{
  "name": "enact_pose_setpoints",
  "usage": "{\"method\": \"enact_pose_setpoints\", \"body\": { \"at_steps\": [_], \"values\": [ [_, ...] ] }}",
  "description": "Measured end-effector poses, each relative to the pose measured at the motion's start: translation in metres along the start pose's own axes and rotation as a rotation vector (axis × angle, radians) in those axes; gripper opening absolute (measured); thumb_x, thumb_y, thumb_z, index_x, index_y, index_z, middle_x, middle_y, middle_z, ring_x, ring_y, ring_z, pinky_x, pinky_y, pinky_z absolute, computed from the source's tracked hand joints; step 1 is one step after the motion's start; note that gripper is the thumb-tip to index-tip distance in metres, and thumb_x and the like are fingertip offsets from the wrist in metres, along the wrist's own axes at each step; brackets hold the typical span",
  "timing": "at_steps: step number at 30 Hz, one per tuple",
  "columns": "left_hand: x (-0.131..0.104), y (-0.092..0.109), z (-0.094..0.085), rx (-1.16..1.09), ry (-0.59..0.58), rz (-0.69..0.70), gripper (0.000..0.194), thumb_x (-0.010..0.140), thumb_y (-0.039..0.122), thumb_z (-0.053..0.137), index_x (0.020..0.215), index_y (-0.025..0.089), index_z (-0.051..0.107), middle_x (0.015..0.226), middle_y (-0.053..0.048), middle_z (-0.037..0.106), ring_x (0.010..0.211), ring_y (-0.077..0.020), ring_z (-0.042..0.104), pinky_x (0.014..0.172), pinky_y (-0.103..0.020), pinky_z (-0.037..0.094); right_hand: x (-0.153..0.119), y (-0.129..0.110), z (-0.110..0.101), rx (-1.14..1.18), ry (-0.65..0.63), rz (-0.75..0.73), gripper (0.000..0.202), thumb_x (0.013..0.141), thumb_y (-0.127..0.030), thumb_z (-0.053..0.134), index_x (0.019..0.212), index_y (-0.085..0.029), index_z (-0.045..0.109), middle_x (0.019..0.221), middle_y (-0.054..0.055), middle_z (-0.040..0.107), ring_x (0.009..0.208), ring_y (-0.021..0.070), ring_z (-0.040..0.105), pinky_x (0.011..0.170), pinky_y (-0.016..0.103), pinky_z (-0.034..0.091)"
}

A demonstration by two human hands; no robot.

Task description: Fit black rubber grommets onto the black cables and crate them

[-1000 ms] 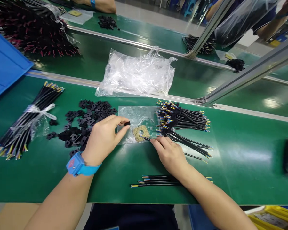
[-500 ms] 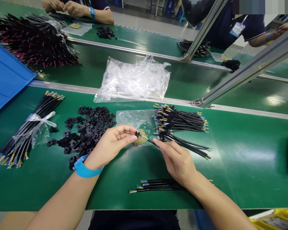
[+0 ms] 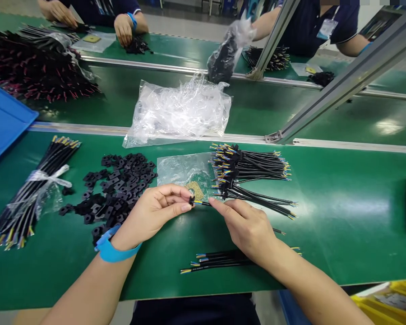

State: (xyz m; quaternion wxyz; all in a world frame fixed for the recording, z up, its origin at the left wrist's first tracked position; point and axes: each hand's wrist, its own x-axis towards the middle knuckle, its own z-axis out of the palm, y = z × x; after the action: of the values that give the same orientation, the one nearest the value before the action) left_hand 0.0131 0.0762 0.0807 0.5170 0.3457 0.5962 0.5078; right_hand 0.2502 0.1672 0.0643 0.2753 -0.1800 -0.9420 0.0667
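My left hand (image 3: 162,207) pinches a small black rubber piece (image 3: 191,201) between thumb and fingertips. My right hand (image 3: 250,225) grips a short black cable (image 3: 205,203), its stripped coloured wires pointing left and meeting the black piece; whether they are inside its hole I cannot tell. Below the fingers lies a yellowish sponge (image 3: 194,190) on a clear plastic sheet (image 3: 171,169). Left of it spreads a heap of loose black pieces (image 3: 122,180). Cables fitted with black pieces (image 3: 257,164) are stacked to the right. Several loose cables (image 3: 216,261) lie near the table's front edge.
A tied cable bundle (image 3: 37,189) rests at left, beside a blue bin (image 3: 6,122). A crumpled clear bag (image 3: 179,110) lies at the metal rail. A slanted metal post (image 3: 341,81) rises at right. Across the table, a co-worker's hand (image 3: 123,30) touches black pieces; another person's arm (image 3: 267,22) holds a bag.
The cable's wire ends and the black piece have come together, both hands slightly lower. Across the table, a person's arm has brought in a bag of black items, and a co-worker's hands have moved apart.
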Motion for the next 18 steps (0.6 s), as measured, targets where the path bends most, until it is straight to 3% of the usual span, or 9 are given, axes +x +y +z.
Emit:
{"method": "enact_pose_setpoints", "body": {
  "at_steps": [6,10,13,18],
  "values": [
    [-0.001,-0.002,0.001,0.137,-0.013,0.031,0.019,0.078,0.032,0.085,0.091,0.02,0.079,0.084,-0.004,0.081,0.077,-0.0181,0.077,0.07,-0.023,0.063,-0.002,-0.002,-0.005,-0.067,0.01,-0.034,0.039,0.1,-0.001,0.049,0.132,-0.013,0.067,0.09,0.004,0.073,0.071,0.014,0.064,0.059,0.027,0.048],
    [-0.003,-0.002,0.008,0.269,-0.036,0.065,0.018,0.079,0.032,0.083,0.093,0.021,0.08,0.089,-0.004,0.081,0.082,-0.0187,0.077,0.077,-0.025,0.063,-0.004,-0.005,-0.006,-0.053,0.066,-0.127,0.029,0.099,-0.005,0.057,0.127,-0.006,0.066,0.092,0.007,0.075,0.071,0.0149,0.064,0.064,0.029,0.051],
    [-0.004,-0.004,0.014,0.271,-0.059,0.067,0.017,0.08,0.034,0.083,0.092,0.021,0.081,0.088,-0.005,0.081,0.079,-0.02,0.076,0.073,-0.027,0.064,-0.002,-0.006,-0.008,-0.029,0.099,-0.157,0.022,0.099,-0.007,0.06,0.12,-0.008,0.069,0.092,0.008,0.077,0.07,0.0148,0.066,0.065,0.028,0.053],
    [-0.007,-0.008,0.018,0.36,-0.017,0.252,0.014,0.08,0.037,0.085,0.088,0.026,0.084,0.087,-0.004,0.083,0.077,-0.0211,0.076,0.073,-0.03,0.063,0.004,-0.008,-0.011,0.136,0.098,-0.05,0.012,0.103,-0.014,0.06,0.108,-0.014,0.071,0.082,0.004,0.077,0.067,0.0131,0.069,0.064,0.025,0.056]
  ]
}}
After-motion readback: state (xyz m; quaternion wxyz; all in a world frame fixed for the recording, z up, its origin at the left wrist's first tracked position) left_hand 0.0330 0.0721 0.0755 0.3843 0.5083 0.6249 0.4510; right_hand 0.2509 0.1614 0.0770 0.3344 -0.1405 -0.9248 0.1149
